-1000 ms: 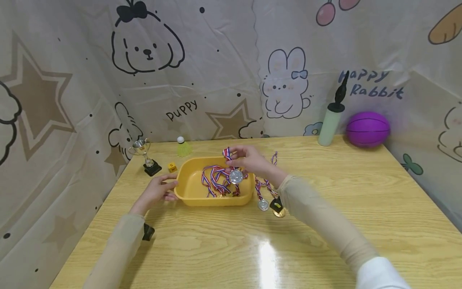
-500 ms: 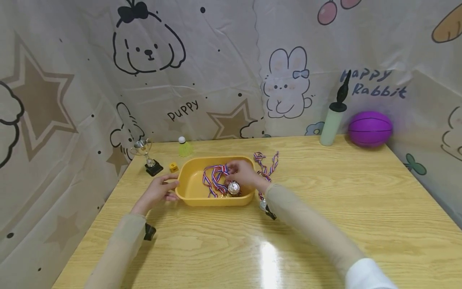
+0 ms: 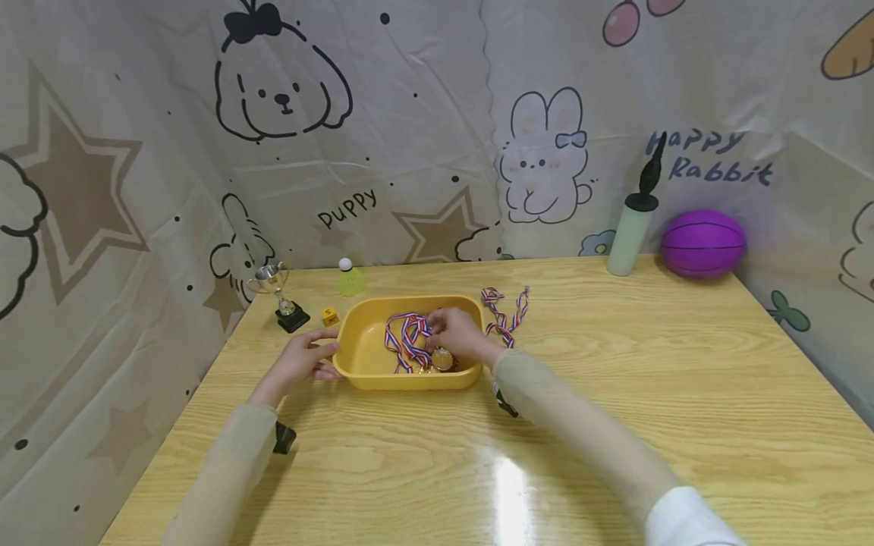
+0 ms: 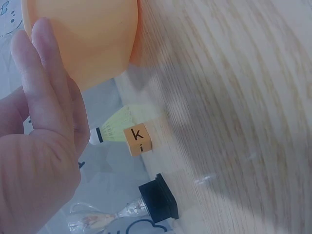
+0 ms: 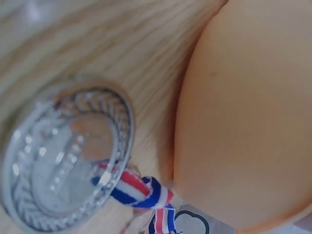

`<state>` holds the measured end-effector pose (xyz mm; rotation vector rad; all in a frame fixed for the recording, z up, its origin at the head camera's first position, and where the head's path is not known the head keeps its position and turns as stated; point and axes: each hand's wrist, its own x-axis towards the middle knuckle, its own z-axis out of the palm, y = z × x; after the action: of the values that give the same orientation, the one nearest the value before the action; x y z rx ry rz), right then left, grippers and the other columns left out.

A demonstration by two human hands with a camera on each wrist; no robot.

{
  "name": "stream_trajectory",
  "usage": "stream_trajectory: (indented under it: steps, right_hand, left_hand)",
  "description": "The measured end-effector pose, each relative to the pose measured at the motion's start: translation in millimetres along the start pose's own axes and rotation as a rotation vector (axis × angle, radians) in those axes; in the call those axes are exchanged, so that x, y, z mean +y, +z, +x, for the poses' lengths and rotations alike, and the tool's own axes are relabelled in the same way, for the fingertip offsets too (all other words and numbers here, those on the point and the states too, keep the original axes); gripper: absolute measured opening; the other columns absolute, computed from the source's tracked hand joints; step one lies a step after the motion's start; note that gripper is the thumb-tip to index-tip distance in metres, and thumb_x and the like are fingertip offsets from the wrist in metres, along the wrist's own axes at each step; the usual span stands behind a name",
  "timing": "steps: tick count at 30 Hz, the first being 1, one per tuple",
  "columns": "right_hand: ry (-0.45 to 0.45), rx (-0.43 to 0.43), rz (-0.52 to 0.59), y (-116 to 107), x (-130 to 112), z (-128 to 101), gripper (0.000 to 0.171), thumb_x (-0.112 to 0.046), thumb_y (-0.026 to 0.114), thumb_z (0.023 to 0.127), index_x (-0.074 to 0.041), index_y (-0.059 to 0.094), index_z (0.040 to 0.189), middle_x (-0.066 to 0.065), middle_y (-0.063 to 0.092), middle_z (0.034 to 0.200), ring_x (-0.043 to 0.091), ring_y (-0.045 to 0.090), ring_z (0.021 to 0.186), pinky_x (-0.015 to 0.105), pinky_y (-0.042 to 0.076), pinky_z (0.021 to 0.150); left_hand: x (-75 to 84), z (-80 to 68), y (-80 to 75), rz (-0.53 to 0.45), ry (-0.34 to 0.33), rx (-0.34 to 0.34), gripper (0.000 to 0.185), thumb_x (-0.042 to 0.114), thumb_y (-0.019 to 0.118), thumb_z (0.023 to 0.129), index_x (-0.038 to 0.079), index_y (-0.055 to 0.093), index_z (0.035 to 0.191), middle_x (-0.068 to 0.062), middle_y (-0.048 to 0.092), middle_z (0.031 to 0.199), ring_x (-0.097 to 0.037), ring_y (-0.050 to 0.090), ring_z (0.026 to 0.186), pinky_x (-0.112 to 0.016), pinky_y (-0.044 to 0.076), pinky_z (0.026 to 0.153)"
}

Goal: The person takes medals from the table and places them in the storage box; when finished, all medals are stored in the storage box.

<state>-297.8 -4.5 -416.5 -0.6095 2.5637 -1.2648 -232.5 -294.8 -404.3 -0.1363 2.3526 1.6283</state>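
A yellow plastic basin [image 3: 410, 382] stands on the table with medals and striped red-white-blue ribbons [image 3: 394, 337] inside. My left hand [image 3: 303, 355] touches its left end; in the left wrist view, straight fingers lie along the basin's wall [image 4: 97, 44]. Inside its right part, my right hand [image 3: 456, 334] has curled fingers at a ribbon and seems to pinch it; the fingertips are partly hidden. Just below these fingers is a round medal [image 3: 442, 359], gold-looking now. The right wrist view shows none of the right hand, only a silver medal [image 5: 124, 122] outside the basin.
Braided medal ribbons [image 3: 505, 327] lie right of the basin, their medals mostly behind the right wrist. At the left are a trophy cup [image 3: 287, 311], a yellow lettered cube [image 3: 330, 316] and a shuttlecock [image 3: 351, 282]. A hand pump [image 3: 628, 239] and purple ball [image 3: 703, 244] stand back right.
My right hand has lowered a silver-looking medal by its ribbon into the basin. Over the last half second it barely moves, and the medal's face turns from silver to gold-looking. The left hand stays put.
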Motion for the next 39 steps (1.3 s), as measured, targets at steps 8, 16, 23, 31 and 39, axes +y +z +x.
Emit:
stream_trajectory:
  steps: [8,16,23,31,39]
  right_hand:
    - [0.009,0.008,-0.054,0.3,-1.2,-1.7,0.029,-0.008,0.073,0.084,-0.002,0.066,0.111,0.009,0.068,0.095,0.021,0.063,0.088,0.030,0.055,0.078]
    - [0.021,0.045,-0.055,2.2,0.6,-1.6,0.020,-0.009,0.077,0.080,-0.005,0.068,0.098,0.007,0.070,0.091,0.017,0.065,0.083,0.028,0.056,0.078]
    - [0.024,0.107,-0.039,2.8,-1.7,-3.7,0.025,-0.010,0.078,0.078,-0.004,0.068,0.100,0.008,0.069,0.091,0.019,0.064,0.083,0.028,0.056,0.075]
    - [0.003,0.128,0.030,1.7,-2.6,-5.1,0.032,-0.013,0.078,0.080,-0.003,0.065,0.107,0.009,0.068,0.097,0.020,0.064,0.089,0.031,0.057,0.080]
    - [-0.049,0.130,0.251,-10.4,-0.8,-11.6,0.043,-0.007,0.078,0.079,0.003,0.061,0.117,0.018,0.067,0.107,0.026,0.066,0.094,0.031,0.059,0.077]
  left_hand:
    - [-1.0,1.2,0.7,0.003,-0.012,0.007,0.049,0.015,0.047,0.102,-0.006,0.034,0.144,-0.010,0.069,0.087,-0.011,0.068,0.061,-0.024,0.061,0.062]
    - [-0.5,0.6,0.9,-0.009,-0.017,-0.002,0.051,0.015,0.047,0.102,-0.006,0.031,0.145,-0.008,0.069,0.088,-0.010,0.068,0.061,-0.024,0.061,0.063]
    - [0.2,0.5,1.3,-0.011,-0.018,0.002,0.050,0.015,0.048,0.102,-0.005,0.032,0.145,-0.009,0.068,0.089,-0.010,0.068,0.061,-0.025,0.061,0.063]
    - [1.3,0.6,0.1,0.001,-0.018,0.003,0.050,0.015,0.048,0.102,-0.005,0.032,0.145,-0.007,0.068,0.084,-0.011,0.068,0.062,-0.026,0.062,0.065]
    - [1.2,0.1,1.4,0.012,-0.022,0.011,0.049,0.016,0.048,0.102,-0.005,0.034,0.144,-0.009,0.068,0.089,-0.011,0.068,0.062,-0.028,0.062,0.066]
